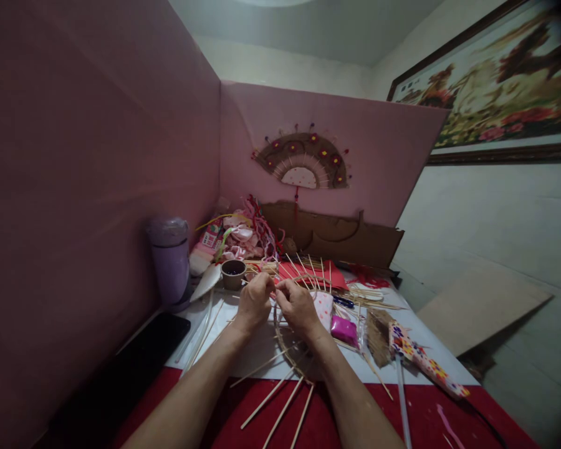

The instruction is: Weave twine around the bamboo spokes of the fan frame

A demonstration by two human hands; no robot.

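A frame of thin wooden sticks point(284, 347), joined by a curved brown cord-like strip, lies across the table's middle, with sticks radiating toward the front and back. My left hand point(255, 302) is closed in a pinch at the strip's left side. Beside it, my right hand point(298, 305) pinches at the same spot, fingertips nearly touching the left ones. The exact bit between the fingertips is too small to make out. Part of the frame is hidden under my right hand and forearm. Behind it lies red paper point(333, 274); a dotted white piece point(323, 308) is beside my right hand.
To the left stand a purple tumbler point(170, 265), a small brown cup point(234, 274) and a black phone point(158, 340). At right are a magenta packet point(344, 330), brown cardboard point(378, 337) and a flowered glue gun point(425, 360) with a cord. A decorated fan point(308, 156) hangs on the back panel.
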